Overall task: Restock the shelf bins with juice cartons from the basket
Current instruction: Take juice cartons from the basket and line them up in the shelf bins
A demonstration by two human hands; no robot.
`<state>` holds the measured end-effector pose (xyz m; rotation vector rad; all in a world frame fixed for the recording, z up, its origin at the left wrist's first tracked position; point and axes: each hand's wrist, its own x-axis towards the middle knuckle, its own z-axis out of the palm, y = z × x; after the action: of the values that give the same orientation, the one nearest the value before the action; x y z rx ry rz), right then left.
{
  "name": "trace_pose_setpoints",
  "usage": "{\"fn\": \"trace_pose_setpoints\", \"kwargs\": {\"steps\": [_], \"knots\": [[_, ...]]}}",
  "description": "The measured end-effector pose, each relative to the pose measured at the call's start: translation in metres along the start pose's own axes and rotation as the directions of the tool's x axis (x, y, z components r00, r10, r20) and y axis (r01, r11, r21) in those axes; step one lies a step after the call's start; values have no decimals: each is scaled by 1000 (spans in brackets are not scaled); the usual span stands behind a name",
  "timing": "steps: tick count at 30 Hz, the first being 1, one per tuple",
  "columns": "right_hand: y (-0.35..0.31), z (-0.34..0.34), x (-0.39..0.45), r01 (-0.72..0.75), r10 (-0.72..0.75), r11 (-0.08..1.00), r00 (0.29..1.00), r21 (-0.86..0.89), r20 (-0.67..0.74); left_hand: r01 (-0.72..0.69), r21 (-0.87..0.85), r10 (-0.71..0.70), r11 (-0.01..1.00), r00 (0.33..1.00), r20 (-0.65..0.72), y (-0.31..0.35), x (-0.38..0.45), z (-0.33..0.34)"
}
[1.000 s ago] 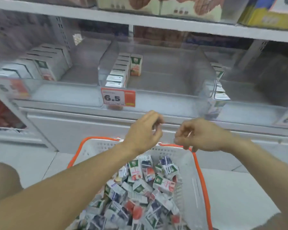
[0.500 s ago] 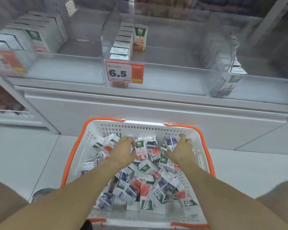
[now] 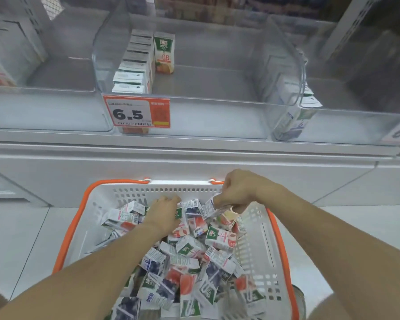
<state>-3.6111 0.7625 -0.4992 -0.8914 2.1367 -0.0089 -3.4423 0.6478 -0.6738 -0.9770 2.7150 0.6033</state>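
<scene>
Two bare hands reach into a white basket (image 3: 259, 245) with an orange rim, heaped with small juice cartons (image 3: 194, 262) lying at every angle. The right hand (image 3: 238, 192), near the basket's far right corner, has its fingers curled round a carton (image 3: 214, 207) lifted just above the pile; its printed face and barcode show, the rest is covered by the fingers. The left hand (image 3: 164, 210) lies palm down on the heap near the far edge; its fingertips are buried among the cartons, so I cannot tell whether it grasps one. The near end of the basket is cut off by the bottom of the frame, and the cartons there are blurred.

Above, clear shelf bins (image 3: 217, 116) stand side by side. In the middle bin a row of cartons (image 3: 134, 65) runs along its left wall, with one upright green-topped carton (image 3: 164, 54) just beside the row at the back. A price tag (image 3: 136, 113) reading 6.5 hangs on that bin's front left corner. Cartons in the left and right bins are hazy behind the plastic and partly cut off.
</scene>
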Motion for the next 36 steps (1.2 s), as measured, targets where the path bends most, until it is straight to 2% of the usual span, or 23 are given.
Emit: {"fn": "trace_pose_setpoints", "kwargs": {"steps": [3, 5, 8, 10, 11, 14, 17, 19, 21, 22, 25, 26, 29, 36], "knots": [[-1, -23, -32, 60, -60, 998, 998, -32, -9, 9, -44, -10, 999, 1000, -21, -5, 6, -2], [5, -29, -46, 96, -95, 995, 995, 27, -34, 30, -78, -29, 996, 999, 17, -10, 7, -6], [15, -32, -52, 112, -113, 988, 994, 108, -1, 6, -252, 21, 968, 994, 107, -19, 2, -20], [17, -35, -56, 126, -129, 981, 992, 145, 10, -1, -414, 61, 910, 990, 131, -19, -4, -41], [18, -38, -59, 145, -148, 977, 989, 154, 8, 12, -532, 73, 847, 988, 139, -15, -8, -57], [24, -55, -71, 200, -201, 963, 980, 179, -16, 58, -829, 161, 556, 971, 176, 5, -22, -108], [35, -76, -82, 248, -238, 940, 969, 236, -68, 113, -930, 292, 351, 930, 223, 29, -38, -146], [40, -88, -87, 262, -245, 925, 965, 275, -93, 139, -947, 327, 290, 915, 234, 46, -48, -161], [40, -95, -90, 255, -236, 925, 967, 281, -99, 105, -940, 338, 326, 915, 219, 66, -59, -171], [39, -97, -91, 247, -230, 927, 969, 281, -94, 61, -919, 314, 389, 929, 195, 76, -63, -173], [32, -99, -94, 219, -206, 930, 976, 296, -73, -123, -731, 249, 672, 966, 66, 94, -65, -172], [30, -99, -95, 214, -202, 927, 977, 307, -73, -150, -679, 249, 718, 967, 49, 98, -66, -173], [24, -99, -97, 223, -203, 926, 975, 304, -95, -235, -577, 312, 782, 950, 36, 109, -69, -177], [41, -108, -107, 294, -273, 920, 955, 258, -113, -312, -553, 288, 773, 948, -133, 129, -66, -179]]}}
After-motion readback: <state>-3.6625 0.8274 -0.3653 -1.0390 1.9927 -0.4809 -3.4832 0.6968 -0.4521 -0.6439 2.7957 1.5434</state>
